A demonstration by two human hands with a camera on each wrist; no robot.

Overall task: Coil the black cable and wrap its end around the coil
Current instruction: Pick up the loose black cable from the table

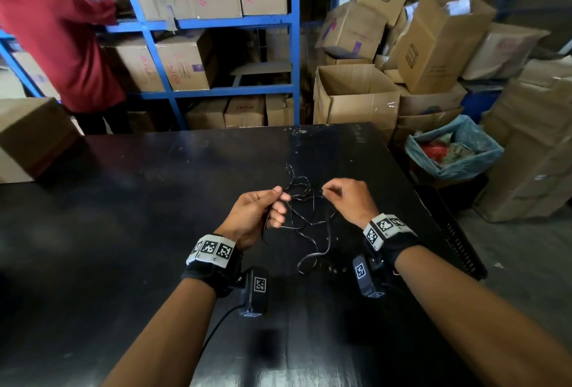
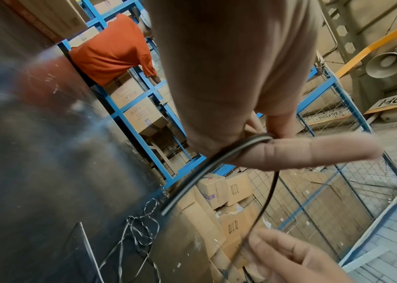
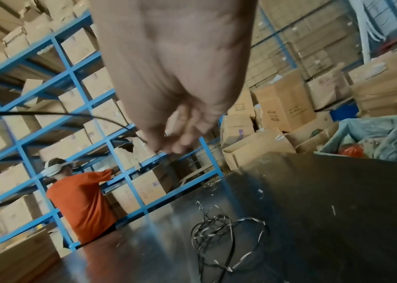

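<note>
A thin black cable point(image 1: 301, 200) lies in a loose tangle on the black table point(image 1: 154, 200), between my two hands. My left hand point(image 1: 277, 197) pinches a stretch of it between thumb and fingers, and a short end hangs below the palm. In the left wrist view the cable point(image 2: 253, 142) bends over my index finger, and one strand runs down toward my right hand point(image 2: 277, 252). My right hand point(image 1: 328, 191) pinches the cable just right of the tangle. In the right wrist view the strand point(image 3: 71, 114) leads from the left into the curled fingers point(image 3: 175, 141), above the loose heap point(image 3: 219, 235).
A cardboard box point(image 1: 28, 138) sits on the table's far left corner. A person in a red shirt point(image 1: 62, 46) works at the blue shelving point(image 1: 294, 46) behind it. To the right stand stacked boxes point(image 1: 356, 98), a blue-lined bin point(image 1: 455, 151) and a black crate point(image 1: 448, 231).
</note>
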